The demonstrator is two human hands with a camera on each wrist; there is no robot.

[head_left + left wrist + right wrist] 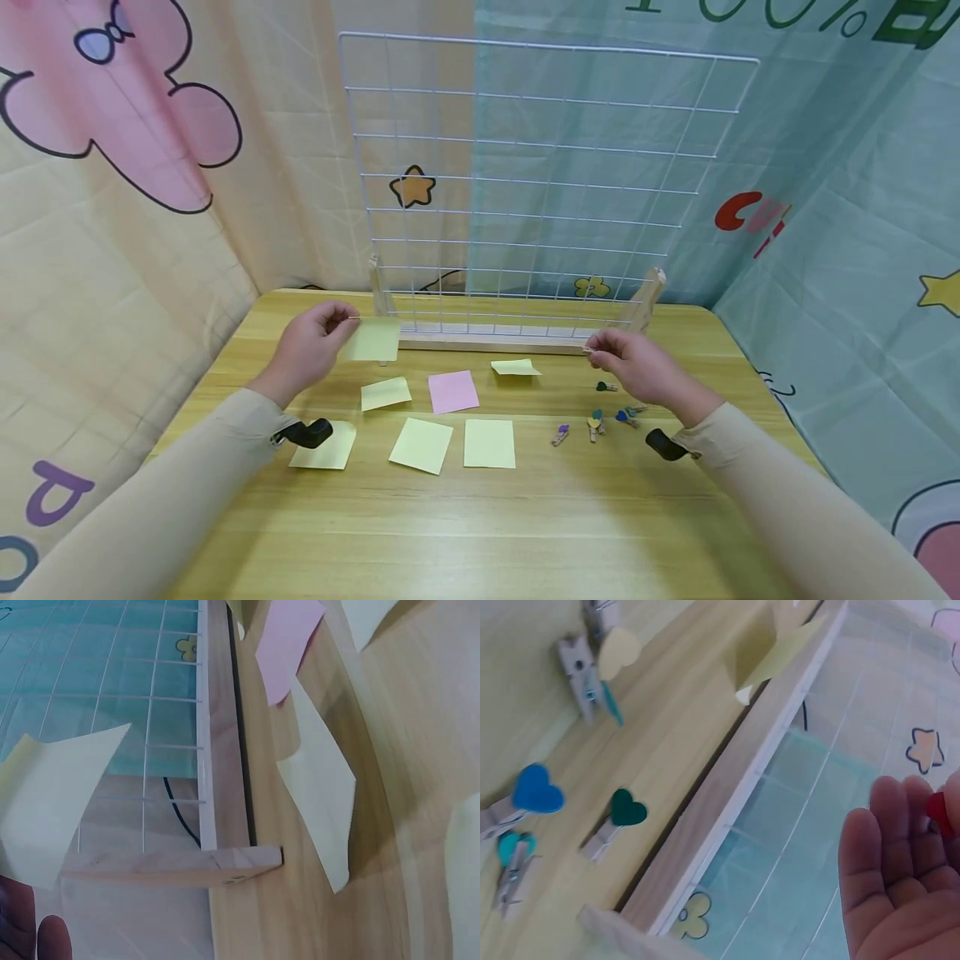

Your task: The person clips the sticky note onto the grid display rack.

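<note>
My left hand (317, 346) pinches a pale yellow sticky note (374, 339) by its corner, in front of the lower left of a white wire grid panel (534, 147). In the left wrist view the lifted note (56, 802) overlaps the grid. At the grid's lower right, my right hand (633, 360) pinches a small clothespin; a red heart (939, 814) shows between thumb and fingers in the right wrist view, its wooden part mostly hidden. Below that hand lie several heart-topped mini clothespins, among them a dark green one (628, 808) and a blue one (538, 789).
A pink sticky note (453, 392) and several yellow ones, such as this square note (490, 443), lie on the wooden table (480, 533). The grid stands in a wooden base (480, 342) with upright end pieces. Printed curtains (840, 208) enclose the table's back and sides.
</note>
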